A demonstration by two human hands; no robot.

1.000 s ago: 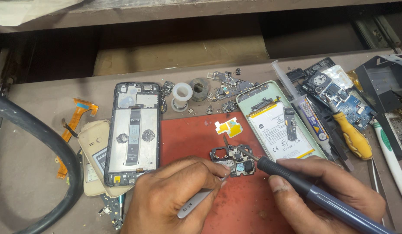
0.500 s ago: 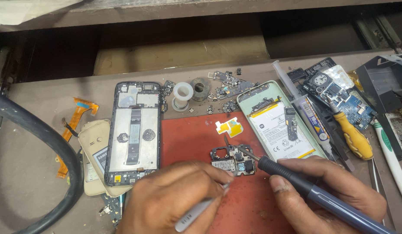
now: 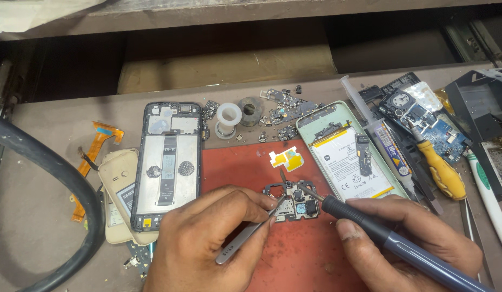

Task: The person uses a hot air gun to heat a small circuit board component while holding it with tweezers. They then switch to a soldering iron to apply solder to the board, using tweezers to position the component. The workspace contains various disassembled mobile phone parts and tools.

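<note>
A small phone circuit board [image 3: 294, 203] lies on a red work mat [image 3: 245, 167]. My left hand [image 3: 207, 243] grips metal tweezers [image 3: 243, 240], their tips touching the board's left side. My right hand [image 3: 408, 243] holds a dark blue soldering iron [image 3: 391, 238] whose thin tip rests on the board's upper right part. A small yellow and white flex part [image 3: 286, 160] lies on the mat just behind the board.
A stripped black phone frame [image 3: 167, 162] lies left of the mat on a beige phone back [image 3: 114, 178]. A green phone shell with battery [image 3: 348, 157] lies to the right. Solder rolls [image 3: 228, 116], loose parts, a yellow-handled screwdriver [image 3: 443, 173], a syringe and a thick black hose [image 3: 51, 178] surround them.
The tweezers have moved from low beside the board up to its left side. The soldering iron tip has stayed on the board.
</note>
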